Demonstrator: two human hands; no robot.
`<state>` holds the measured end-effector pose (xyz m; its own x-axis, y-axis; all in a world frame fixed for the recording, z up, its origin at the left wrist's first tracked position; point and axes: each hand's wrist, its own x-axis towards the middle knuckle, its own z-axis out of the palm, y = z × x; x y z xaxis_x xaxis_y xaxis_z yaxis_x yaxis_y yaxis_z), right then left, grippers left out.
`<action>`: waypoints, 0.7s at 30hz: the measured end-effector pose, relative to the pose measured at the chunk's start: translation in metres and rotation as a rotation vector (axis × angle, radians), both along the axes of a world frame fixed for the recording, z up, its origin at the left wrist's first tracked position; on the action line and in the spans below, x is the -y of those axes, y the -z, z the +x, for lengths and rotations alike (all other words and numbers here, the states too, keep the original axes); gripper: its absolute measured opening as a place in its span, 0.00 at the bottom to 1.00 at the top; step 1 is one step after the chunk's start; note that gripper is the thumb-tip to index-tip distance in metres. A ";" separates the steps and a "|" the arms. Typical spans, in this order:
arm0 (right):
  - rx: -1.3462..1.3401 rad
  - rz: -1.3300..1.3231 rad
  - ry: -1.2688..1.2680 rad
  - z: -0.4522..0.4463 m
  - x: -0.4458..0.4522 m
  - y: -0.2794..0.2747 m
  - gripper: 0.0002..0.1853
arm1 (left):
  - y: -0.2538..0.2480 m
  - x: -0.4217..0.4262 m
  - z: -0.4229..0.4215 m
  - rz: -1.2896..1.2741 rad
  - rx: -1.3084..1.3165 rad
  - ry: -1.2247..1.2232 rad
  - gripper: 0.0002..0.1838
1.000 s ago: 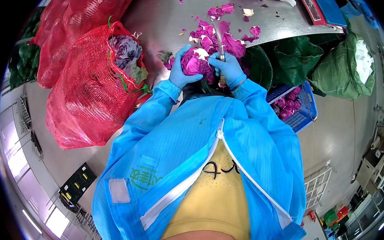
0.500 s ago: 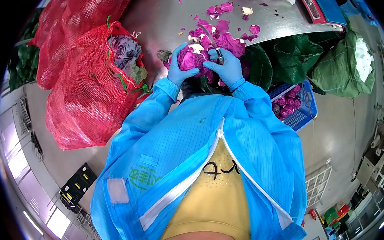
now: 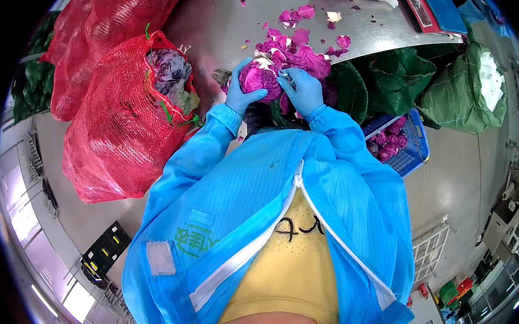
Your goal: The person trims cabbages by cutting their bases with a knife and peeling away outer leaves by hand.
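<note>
A purple cabbage head (image 3: 260,81) with a pale cut stem end sits in my blue-gloved left hand (image 3: 240,88), which is wrapped round its left side. My right hand (image 3: 302,88), also gloved in blue, is closed at the cabbage's right side. The knife it held is mostly hidden now, with only a small bit showing near the fingertips. Loose purple leaves (image 3: 309,62) lie in a heap just beyond both hands.
Red mesh sacks (image 3: 121,119) of cabbages stand at the left of the metal table (image 3: 220,19). On the right are green bags (image 3: 401,81), a dark green round container (image 3: 349,90) and a blue crate (image 3: 414,148) with purple cabbages. Red and blue trays (image 3: 443,13) lie at the upper right.
My right hand has turned, so the knife blade that pointed up and away is no longer in clear view. The cabbage has rotated slightly in my left hand.
</note>
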<state>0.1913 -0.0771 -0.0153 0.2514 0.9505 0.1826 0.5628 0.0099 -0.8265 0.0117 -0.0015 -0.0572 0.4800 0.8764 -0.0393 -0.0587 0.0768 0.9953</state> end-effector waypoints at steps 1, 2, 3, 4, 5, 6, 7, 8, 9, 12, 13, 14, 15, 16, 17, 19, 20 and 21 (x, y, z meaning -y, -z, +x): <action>0.057 0.039 0.016 -0.001 0.000 0.001 0.11 | -0.001 0.000 0.000 0.001 0.000 -0.001 0.52; 0.057 0.038 0.016 -0.002 0.000 0.004 0.11 | -0.001 0.000 0.001 -0.012 0.001 -0.005 0.52; 0.069 0.065 0.035 -0.003 -0.001 0.006 0.10 | -0.002 0.001 0.001 -0.026 0.003 -0.009 0.52; 0.081 0.093 0.054 -0.004 -0.002 0.007 0.09 | -0.002 0.001 0.001 -0.025 0.003 -0.008 0.52; 0.081 0.092 0.056 -0.006 -0.001 0.009 0.09 | -0.002 0.002 0.001 -0.026 -0.004 -0.019 0.52; 0.077 0.079 0.073 -0.007 -0.001 0.007 0.09 | -0.001 0.002 0.002 -0.026 -0.010 -0.030 0.52; 0.072 0.065 0.089 -0.009 -0.001 0.006 0.09 | -0.001 0.002 0.003 -0.027 -0.009 -0.030 0.52; 0.072 0.064 0.089 -0.011 -0.002 0.007 0.09 | 0.000 0.003 0.003 -0.027 -0.003 -0.045 0.53; 0.076 0.100 0.111 -0.013 -0.004 0.010 0.07 | -0.001 0.003 0.004 -0.025 0.004 -0.061 0.53; 0.115 0.090 0.174 -0.008 -0.013 0.017 0.07 | -0.006 0.005 0.005 0.034 -0.044 -0.036 0.53; 0.150 0.043 0.215 -0.007 -0.015 0.019 0.06 | -0.004 0.008 0.005 0.037 -0.042 -0.033 0.53; 0.124 0.049 0.201 -0.007 -0.015 0.021 0.07 | -0.001 0.008 0.004 0.088 -0.051 -0.020 0.54; 0.118 0.052 0.199 -0.008 -0.016 0.016 0.07 | 0.000 0.009 0.003 0.136 -0.065 -0.010 0.54; 0.030 0.023 0.230 -0.008 -0.013 0.010 0.08 | 0.002 0.010 0.004 0.107 -0.050 -0.050 0.54; -0.053 -0.008 0.262 -0.007 -0.010 0.006 0.09 | 0.004 0.010 0.003 0.099 -0.049 -0.050 0.54; -0.248 -0.035 0.308 -0.005 -0.011 0.010 0.12 | 0.000 0.006 0.003 -0.019 -0.028 -0.045 0.53; -0.392 -0.120 0.342 -0.003 -0.010 0.011 0.13 | 0.001 0.005 0.004 -0.027 0.001 -0.059 0.53; -0.540 -0.207 0.375 -0.002 -0.009 0.007 0.14 | 0.001 0.006 0.004 -0.025 -0.002 -0.062 0.53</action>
<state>0.1889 -0.0682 -0.0219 0.5750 0.7834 -0.2361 0.0064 -0.2930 -0.9561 0.0155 -0.0074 -0.0584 0.4243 0.9034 -0.0621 -0.0619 0.0974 0.9933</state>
